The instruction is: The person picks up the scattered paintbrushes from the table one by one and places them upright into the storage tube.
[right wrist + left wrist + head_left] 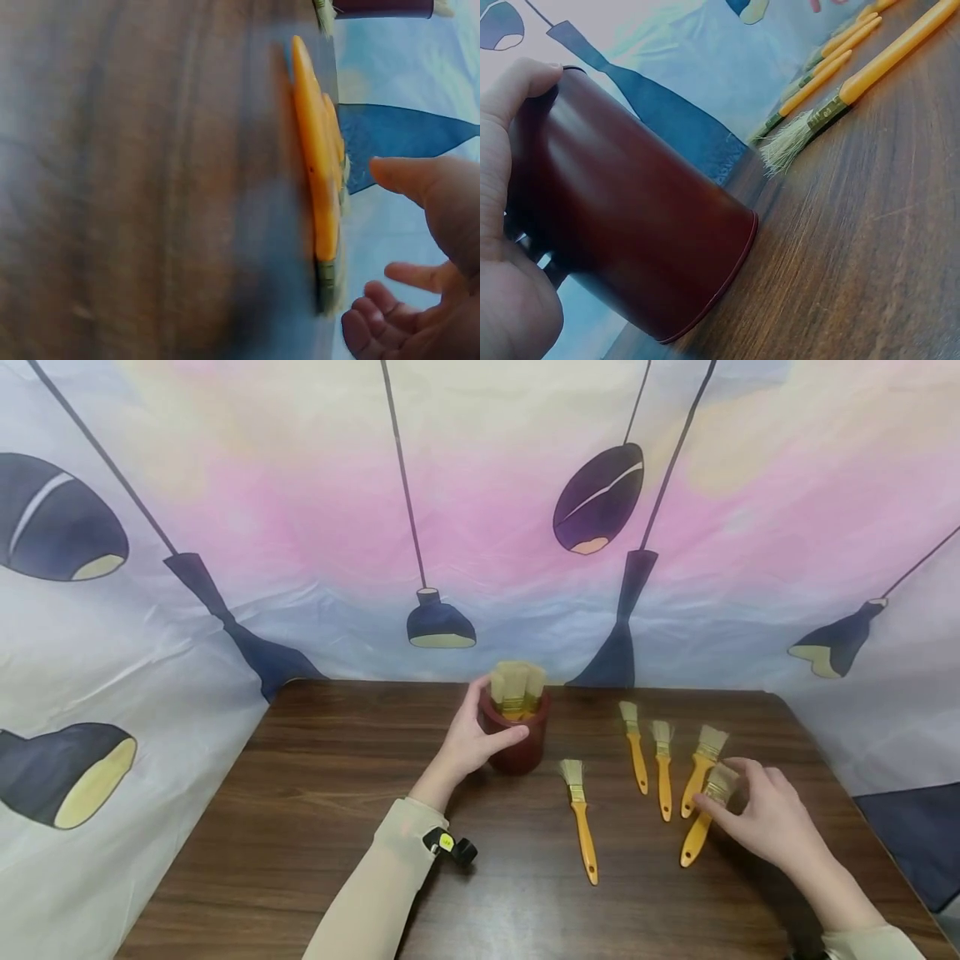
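My left hand (pixel 476 739) grips a dark red cup (pixel 645 202) by its side, thumb near the rim and fingers round behind it. The cup stands upright near the table's back edge. Flat paintbrushes (pixel 514 681) stand in it with their pale bristles up. At the right, my right hand (pixel 772 814) hovers at a yellow-handled paintbrush (pixel 697 839) on the table. Its thumb and fingers are spread to either side of the bristle end. In the right wrist view these fingers (pixel 394 307) look apart, with nothing between them.
Another paintbrush (pixel 583 835) lies alone in front of the cup. More brushes (pixel 664 785) lie in a loose row beside the right hand, bristles pointing away. The brown wooden table (pixel 300 827) ends at a cloth backdrop (pixel 300 527) printed with lamps.
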Motion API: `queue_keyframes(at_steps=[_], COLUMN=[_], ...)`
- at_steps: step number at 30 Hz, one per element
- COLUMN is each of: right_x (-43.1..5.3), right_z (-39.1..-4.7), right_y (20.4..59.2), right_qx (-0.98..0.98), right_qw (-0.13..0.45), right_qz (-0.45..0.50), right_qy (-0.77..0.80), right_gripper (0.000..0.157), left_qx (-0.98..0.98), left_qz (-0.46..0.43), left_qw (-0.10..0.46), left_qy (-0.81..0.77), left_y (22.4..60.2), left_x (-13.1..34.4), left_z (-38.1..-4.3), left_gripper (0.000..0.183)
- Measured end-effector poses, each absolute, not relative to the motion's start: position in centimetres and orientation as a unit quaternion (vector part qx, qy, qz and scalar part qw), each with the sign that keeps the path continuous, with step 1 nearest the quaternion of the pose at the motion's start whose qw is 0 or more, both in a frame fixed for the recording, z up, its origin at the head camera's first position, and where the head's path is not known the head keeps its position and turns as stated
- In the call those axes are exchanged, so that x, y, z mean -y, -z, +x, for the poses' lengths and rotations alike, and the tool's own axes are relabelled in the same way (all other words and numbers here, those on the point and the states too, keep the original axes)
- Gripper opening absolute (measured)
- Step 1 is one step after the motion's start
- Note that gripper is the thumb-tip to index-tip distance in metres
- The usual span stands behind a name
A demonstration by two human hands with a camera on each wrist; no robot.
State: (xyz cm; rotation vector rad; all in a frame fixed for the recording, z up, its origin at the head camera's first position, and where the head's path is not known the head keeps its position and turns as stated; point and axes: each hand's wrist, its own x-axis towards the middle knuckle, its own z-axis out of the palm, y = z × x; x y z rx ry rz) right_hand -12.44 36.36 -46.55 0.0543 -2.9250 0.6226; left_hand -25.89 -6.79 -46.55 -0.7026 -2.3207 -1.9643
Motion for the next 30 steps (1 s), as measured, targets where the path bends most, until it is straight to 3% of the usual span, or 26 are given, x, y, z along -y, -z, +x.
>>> queue_keyframes(at_steps=[5, 9, 24, 30], right_x=[-36.6, -37.3, -41.6, -42.2], right_z=[-12.1, -12.5, -14.4, -14.7], right_y=[47.3, 47.6, 46.4, 45.7], right_qx=[0.978, 0.976, 0.965, 0.953], right_qw=[0.020, -0.009, -0.086, -0.088], right_qz=[-0.017, -0.018, -0.055, -0.063], right_qy=[-0.209, -0.218, -0.240, -0.283], right_gripper=[0.110, 0.115, 0.089, 0.078], left_qx=[0.746, 0.751, 0.755, 0.760], left_qz=[-0.220, -0.214, -0.207, -0.209], left_qw=[0.008, 0.009, -0.004, 0.000], left_qy=[0.628, 0.625, 0.622, 0.616], left_y=[46.4, 46.3, 46.2, 46.3], left_x=[6.8, 6.9, 6.8, 6.9], left_z=[-25.9, -25.8, -25.8, -25.7], left_gripper=[0.094, 0.095, 0.095, 0.096])
